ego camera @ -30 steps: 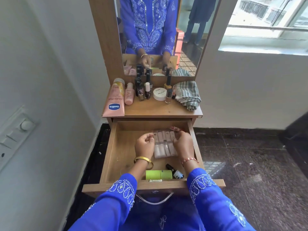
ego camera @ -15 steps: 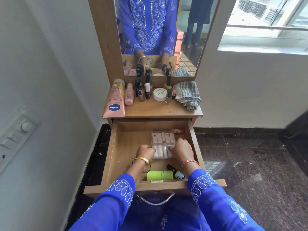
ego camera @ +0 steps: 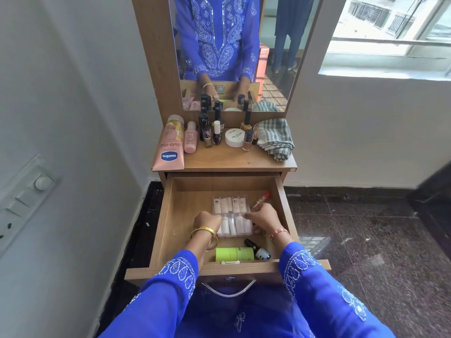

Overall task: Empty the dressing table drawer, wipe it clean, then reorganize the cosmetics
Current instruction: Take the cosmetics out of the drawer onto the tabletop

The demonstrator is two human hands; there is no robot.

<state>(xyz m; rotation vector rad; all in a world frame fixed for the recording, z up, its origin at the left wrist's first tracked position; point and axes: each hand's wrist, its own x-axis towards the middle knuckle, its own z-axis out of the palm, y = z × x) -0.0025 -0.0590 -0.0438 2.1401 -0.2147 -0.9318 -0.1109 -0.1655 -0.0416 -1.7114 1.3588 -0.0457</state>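
With the left hand (ego camera: 207, 219) and right hand (ego camera: 262, 215) curled on the clear nail box (ego camera: 231, 214) in the open drawer (ego camera: 166, 215), it could tip or knock the red bottle (ego camera: 263, 198) beside it, while bottles (ego camera: 212, 132) and a towel (ego camera: 275, 137) crowd the bench (ego camera: 234, 159).

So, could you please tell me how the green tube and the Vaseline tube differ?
The green tube lies crosswise in the open drawer, at its front wall; the Vaseline tube lies on the tabletop, running front to back with its cap toward the mirror. The green tube looks shorter and stubbier; the Vaseline tube is long and pink. Both lie flat, untouched by either hand.
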